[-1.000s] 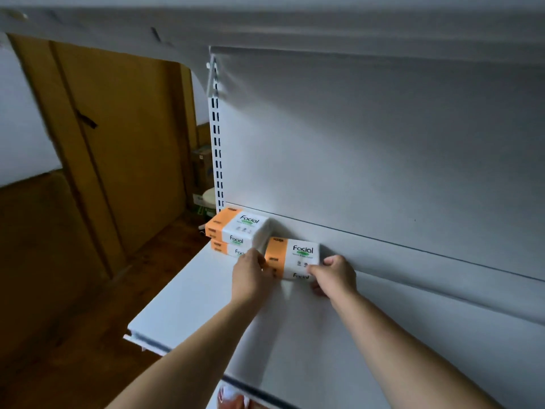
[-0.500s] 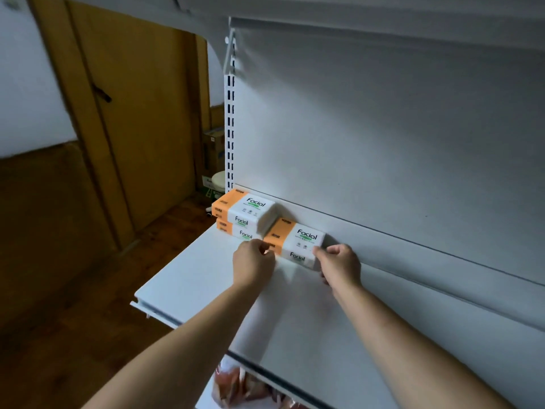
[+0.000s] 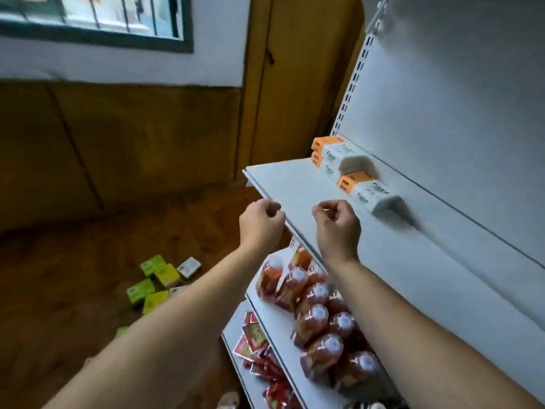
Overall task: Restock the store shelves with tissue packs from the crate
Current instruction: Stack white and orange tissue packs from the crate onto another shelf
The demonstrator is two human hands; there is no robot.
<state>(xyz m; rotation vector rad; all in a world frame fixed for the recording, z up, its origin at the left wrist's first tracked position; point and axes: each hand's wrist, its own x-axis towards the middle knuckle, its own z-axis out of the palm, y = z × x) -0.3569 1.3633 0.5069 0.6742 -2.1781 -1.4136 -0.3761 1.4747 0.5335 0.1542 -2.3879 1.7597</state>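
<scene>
Risk first: left hand (image 3: pixel 261 224) and right hand (image 3: pixel 336 224) are hovering at the near edge of the shelf (image 3: pixel 295 184), fingers curled together on nothing. Tissue packs are sitting at its far back, a stack of two (image 3: pixel 333 156) left, a single (image 3: pixel 365 191) just beside it. I am seeing no crate, so a blind, hasty reach could be knocking the bottles (image 3: pixel 318 314) below. Green boxes (image 3: pixel 153 278) are lying on the wooden floor (image 3: pixel 73 290), left; a window (image 3: pixel 94 19) far left.
</scene>
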